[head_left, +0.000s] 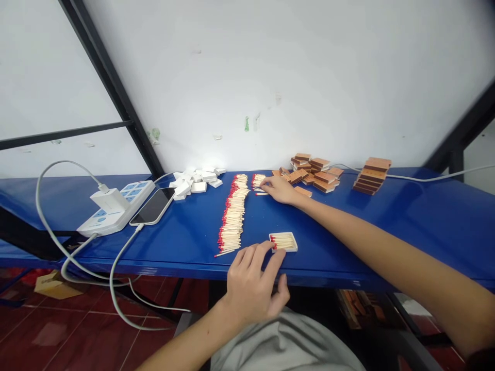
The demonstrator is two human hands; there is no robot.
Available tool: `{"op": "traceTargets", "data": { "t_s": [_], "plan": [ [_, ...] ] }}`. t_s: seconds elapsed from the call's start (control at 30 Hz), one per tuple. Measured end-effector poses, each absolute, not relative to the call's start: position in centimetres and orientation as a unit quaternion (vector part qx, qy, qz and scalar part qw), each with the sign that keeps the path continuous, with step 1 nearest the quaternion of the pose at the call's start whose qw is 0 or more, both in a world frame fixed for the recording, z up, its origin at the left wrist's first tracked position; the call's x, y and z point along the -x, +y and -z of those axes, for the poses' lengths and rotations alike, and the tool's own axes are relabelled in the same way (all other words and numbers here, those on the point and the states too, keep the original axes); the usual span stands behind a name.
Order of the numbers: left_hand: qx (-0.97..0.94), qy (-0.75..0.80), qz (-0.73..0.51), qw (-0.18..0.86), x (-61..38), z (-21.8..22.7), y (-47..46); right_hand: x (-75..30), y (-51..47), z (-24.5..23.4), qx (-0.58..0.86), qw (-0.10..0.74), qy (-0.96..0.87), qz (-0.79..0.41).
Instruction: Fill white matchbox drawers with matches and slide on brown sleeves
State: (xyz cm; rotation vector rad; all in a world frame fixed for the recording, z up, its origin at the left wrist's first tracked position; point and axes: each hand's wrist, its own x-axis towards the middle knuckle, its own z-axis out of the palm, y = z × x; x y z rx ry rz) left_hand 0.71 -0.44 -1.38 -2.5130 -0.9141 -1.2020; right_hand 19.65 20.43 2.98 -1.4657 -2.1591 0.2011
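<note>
My right hand (pixel 279 189) reaches to a small pile of red-tipped matches (pixel 257 180) at the back of the blue tabletop, its thumb and fingertips closed on matches there. Near the front edge, my left hand (pixel 255 281) has its fingers apart, with two fingertips touching the left front corner of a white matchbox tray (pixel 284 242). A layer of matches lies in that tray, red heads to the left. A long row of matches (pixel 232 216) runs front to back on the left of both hands, heads also to the left. One loose match lies by the small pile.
Several white matchbox trays (pixel 197 181) are heaped at the back left. Brown matchbox sleeves (pixel 313 172) lie behind my right hand, and a stack of them (pixel 373 175) leans farther right. A phone (pixel 153 206), a power strip (pixel 116 208) and cables occupy the left side.
</note>
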Motion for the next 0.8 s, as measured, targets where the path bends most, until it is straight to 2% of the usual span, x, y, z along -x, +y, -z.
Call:
{"op": "traceTargets", "data": {
  "t_s": [0.53,0.8],
  "plan": [
    [0.853,-0.311,0.405,0.106,-0.7,1.4,-0.4,-19.9,21.9,-2.8,0.493,0.256,-0.824,-0.115],
    [0.851,-0.309,0.409,0.113,-0.7,1.2,-0.4,-20.7,21.4,-3.7,0.465,0.22,-0.85,-0.111]
  ]
}}
